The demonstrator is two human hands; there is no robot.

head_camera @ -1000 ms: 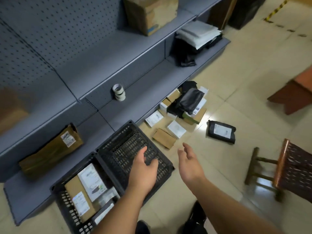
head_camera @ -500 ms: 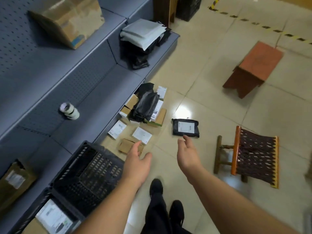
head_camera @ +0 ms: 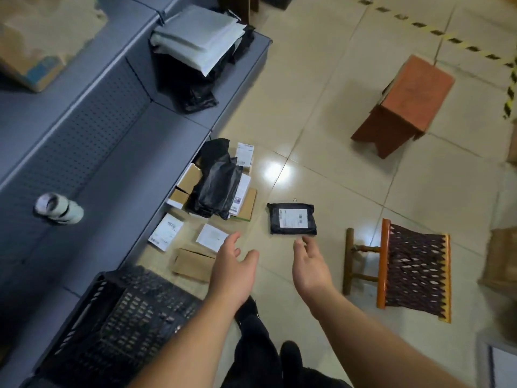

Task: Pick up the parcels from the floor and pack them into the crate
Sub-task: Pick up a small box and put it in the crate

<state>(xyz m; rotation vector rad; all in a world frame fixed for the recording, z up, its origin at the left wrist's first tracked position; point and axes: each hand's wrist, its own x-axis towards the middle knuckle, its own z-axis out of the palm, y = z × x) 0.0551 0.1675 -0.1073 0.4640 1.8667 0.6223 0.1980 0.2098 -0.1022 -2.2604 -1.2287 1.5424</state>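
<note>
Reaching over the tiled floor, the left hand and right hand hover with fingers spread, empty, near a flat black labelled parcel.

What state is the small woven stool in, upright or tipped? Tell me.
Tipped. The woven stool lies on its side on the floor, its seat facing sideways and its legs pointing left.

stockroom | grey pegboard shelving | labelled parcels on tiled floor
</note>
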